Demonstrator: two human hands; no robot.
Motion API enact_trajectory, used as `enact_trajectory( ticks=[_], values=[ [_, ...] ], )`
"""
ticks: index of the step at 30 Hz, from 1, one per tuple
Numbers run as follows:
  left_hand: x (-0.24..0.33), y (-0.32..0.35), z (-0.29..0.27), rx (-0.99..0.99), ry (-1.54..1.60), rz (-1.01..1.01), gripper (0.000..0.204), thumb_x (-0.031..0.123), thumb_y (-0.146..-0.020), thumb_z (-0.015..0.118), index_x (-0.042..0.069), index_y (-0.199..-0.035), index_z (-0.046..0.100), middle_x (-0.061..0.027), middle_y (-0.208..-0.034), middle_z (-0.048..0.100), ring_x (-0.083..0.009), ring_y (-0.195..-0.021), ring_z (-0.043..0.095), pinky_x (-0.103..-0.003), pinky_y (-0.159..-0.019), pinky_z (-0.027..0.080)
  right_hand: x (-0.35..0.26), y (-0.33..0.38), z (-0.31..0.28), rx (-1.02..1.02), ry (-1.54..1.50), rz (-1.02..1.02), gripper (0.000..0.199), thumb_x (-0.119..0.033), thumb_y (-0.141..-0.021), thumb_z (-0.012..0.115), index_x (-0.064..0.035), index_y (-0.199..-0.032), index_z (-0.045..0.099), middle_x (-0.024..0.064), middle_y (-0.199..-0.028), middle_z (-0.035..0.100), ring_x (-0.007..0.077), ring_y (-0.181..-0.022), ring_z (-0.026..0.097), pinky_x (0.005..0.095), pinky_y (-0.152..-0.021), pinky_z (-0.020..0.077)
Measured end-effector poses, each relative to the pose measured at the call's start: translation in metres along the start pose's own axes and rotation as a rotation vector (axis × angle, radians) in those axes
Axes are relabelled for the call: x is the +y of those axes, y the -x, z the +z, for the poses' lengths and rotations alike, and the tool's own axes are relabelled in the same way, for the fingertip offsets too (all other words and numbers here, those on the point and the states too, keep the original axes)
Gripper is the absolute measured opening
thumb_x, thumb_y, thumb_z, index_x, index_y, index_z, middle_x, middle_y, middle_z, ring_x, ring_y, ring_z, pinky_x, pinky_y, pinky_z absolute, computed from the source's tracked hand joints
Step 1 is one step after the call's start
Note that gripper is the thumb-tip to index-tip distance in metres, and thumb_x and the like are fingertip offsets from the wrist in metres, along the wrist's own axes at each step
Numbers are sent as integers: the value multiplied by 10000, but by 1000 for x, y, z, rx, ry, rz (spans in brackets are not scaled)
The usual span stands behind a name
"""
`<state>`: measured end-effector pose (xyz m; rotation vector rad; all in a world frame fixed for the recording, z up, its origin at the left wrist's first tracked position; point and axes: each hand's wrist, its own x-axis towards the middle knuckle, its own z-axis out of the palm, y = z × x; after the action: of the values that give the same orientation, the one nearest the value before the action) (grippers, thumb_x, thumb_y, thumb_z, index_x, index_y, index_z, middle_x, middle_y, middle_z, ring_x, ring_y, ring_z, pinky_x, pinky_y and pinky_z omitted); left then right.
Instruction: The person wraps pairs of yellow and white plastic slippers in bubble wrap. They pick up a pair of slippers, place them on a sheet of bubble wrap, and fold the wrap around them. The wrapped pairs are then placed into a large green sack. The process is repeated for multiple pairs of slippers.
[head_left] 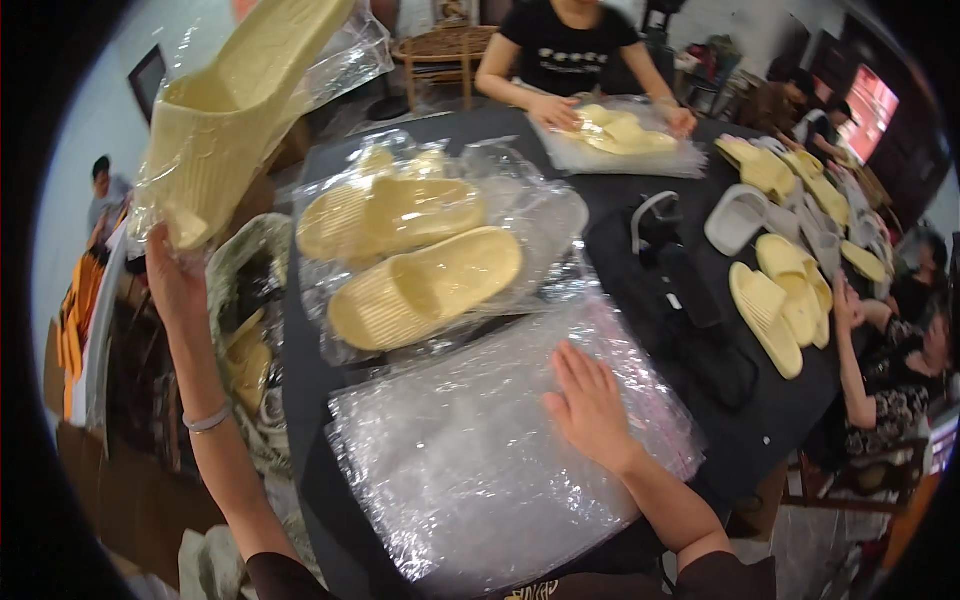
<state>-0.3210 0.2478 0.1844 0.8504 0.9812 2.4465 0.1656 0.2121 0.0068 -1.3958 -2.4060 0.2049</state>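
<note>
Black table point(640, 250); stack of clear plastic bags point(470, 470) at near edge, slick & floppy. Bagged yellow slipper point(235, 110) raised up-left: light, soft foam, prob. best pinched at heel. L hand point(172, 280) fingers clamp its heel end; R hand point(590, 405) flat, fingers spread on bags.

Bagged pale-yellow slipper point(235, 110) raised; clear bags point(470, 470) lie flat.

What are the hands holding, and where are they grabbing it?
The left hand holds a bagged yellow slipper up by its lower end. The right hand holds nothing; it lies flat on a stack of clear plastic bags.
</note>
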Motion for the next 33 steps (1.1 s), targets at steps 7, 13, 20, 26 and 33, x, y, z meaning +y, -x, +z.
enact_trajectory(
  ticks=[7,13,20,26,33],
  values=[
    [-140,50,39,-371,-449,-585,275,245,-878,610,4,-1010,623,-75,-926,637,-157,-703,636,-254,-590,502,6,3,5,54,0,-25,556,-323,-925,477,-19,-1379,375,137,-1464,335,288,-1326,340,472,-1087,254],
    [-119,47,49,-389,-410,-650,493,457,-905,548,53,-1186,550,-58,-1020,641,-168,-819,655,-291,-589,526,5,5,-1,38,43,-6,535,-324,-954,429,-3,-1378,371,128,-1465,331,261,-1334,328,448,-1093,252],
    [-95,46,-30,-219,-745,-512,521,530,-903,527,87,-1174,578,29,-863,600,-51,-560,536,-189,-416,335,4,5,-1,44,62,-10,528,-336,-960,415,-2,-1369,386,121,-1461,340,249,-1323,344,438,-1095,252],
    [-111,28,-212,-107,-955,-342,278,351,-935,561,110,-1056,628,30,-733,537,-51,-541,510,-206,-417,326,4,5,0,44,53,-12,530,-338,-956,421,-5,-1367,394,120,-1464,342,250,-1329,340,438,-1101,245],
    [-131,74,-454,-122,-1539,-201,243,169,-900,527,-21,-1022,617,-126,-864,659,-217,-776,619,-330,-682,492,4,-3,0,13,-20,-27,552,-310,-927,487,-21,-1384,370,129,-1471,330,279,-1338,328,467,-1097,239]
  ],
)
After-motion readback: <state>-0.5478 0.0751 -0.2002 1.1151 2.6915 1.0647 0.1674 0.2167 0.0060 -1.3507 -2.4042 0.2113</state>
